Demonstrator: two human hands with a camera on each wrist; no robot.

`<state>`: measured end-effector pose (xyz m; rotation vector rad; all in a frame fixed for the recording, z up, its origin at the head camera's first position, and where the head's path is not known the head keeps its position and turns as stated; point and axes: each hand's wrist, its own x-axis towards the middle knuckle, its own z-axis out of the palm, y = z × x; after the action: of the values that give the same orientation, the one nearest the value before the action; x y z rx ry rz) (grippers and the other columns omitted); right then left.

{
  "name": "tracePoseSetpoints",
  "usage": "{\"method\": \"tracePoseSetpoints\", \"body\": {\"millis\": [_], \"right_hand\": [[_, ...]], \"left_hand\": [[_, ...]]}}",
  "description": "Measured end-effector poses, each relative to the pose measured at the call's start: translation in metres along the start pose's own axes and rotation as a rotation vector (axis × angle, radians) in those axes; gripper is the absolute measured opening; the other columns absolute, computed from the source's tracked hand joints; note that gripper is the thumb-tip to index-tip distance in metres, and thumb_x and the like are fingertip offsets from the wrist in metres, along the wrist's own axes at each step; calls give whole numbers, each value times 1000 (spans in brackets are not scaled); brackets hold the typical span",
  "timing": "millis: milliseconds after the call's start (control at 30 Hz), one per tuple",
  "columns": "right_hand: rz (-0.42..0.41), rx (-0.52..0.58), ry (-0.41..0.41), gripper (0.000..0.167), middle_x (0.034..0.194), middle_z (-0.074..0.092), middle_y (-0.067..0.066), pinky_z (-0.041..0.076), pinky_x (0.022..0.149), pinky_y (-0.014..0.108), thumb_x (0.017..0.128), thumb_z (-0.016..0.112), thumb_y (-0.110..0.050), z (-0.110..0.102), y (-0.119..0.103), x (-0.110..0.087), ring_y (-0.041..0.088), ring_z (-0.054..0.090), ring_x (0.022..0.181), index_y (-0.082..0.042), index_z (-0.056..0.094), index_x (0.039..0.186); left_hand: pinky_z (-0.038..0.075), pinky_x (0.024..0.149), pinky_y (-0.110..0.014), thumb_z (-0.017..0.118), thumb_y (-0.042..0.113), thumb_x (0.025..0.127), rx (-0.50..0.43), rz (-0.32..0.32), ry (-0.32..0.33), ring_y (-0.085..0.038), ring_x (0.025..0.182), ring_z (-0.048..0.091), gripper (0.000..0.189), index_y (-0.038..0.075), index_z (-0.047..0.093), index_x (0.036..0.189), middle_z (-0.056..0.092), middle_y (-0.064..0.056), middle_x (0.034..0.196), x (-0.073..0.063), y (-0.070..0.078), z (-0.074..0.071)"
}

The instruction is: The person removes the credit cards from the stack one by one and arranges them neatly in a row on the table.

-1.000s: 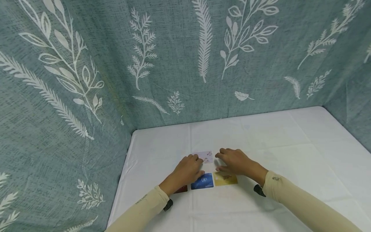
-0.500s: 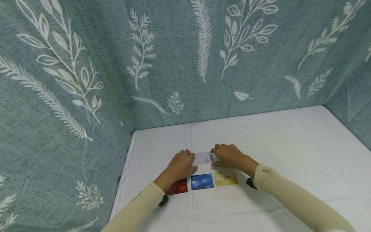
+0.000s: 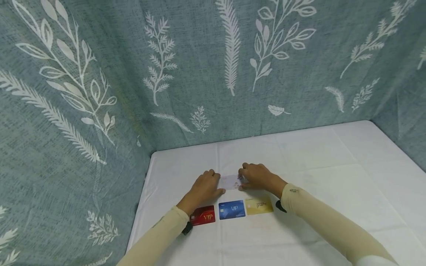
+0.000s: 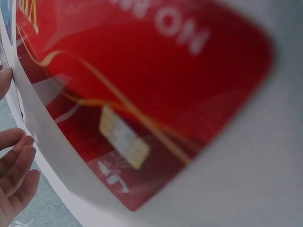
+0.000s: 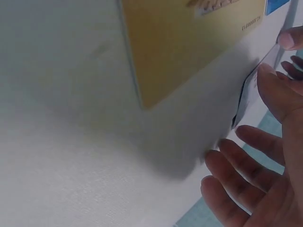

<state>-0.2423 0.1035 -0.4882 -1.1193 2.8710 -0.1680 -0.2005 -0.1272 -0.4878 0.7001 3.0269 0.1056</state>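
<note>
Pale card [image 3: 229, 182] between left grip [image 3: 203, 186], right grip [image 3: 259, 178]; blue card [image 3: 232, 210] nearer.

Dim wrist views, blurred red card [image 4: 142, 80]

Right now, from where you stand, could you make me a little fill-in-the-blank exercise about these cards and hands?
The blue card lies between the gold card and the ____ card.
The large print on the blue card reads ____.
The pale card is between the left hand and the ____ hand.
Including the pale card, ____ cards are visible.

Missing words: red, VIP, right, four.
</note>
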Motion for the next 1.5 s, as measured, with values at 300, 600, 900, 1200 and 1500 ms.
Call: {"method": "tracePoseSetpoints", "body": {"millis": [300,600,900,1200,1500], "right_hand": [[31,-23,-33,51,98,63,3,54,67,32,83,78,-50,6,2,12,11,56,76,-12,70,116],[35,-29,-35,48,100,63,4,53,66,31,84,78,-48,3,0,11,11,55,76,-13,71,117],[53,-18,-39,51,104,64,5,55,71,32,85,77,-48,2,-4,8,12,58,81,-13,69,122],[43,-19,-24,50,102,66,5,56,71,31,86,77,-47,4,-4,5,11,58,77,-12,69,121],[42,24,-20,48,100,65,3,56,71,32,87,77,-44,8,-3,6,10,57,78,-10,67,120]], "left_hand": [[54,85,-34,77,43,87,-24,11,-41,-19,90,56,58,5,65,128,64,-10,112,8,-1,-2],[55,89,-37,78,41,86,-55,6,-51,-21,93,59,56,4,65,127,64,-11,113,14,-1,-3],[54,93,-37,78,41,87,-82,-8,-58,-21,96,60,58,3,63,128,65,-11,115,12,-1,-2],[53,97,-38,78,39,87,-96,-23,-51,-22,103,62,59,4,62,130,65,-10,119,11,0,1],[52,100,-37,78,36,88,-125,-15,-64,-22,108,61,58,2,61,131,65,-12,121,11,0,2]]}}
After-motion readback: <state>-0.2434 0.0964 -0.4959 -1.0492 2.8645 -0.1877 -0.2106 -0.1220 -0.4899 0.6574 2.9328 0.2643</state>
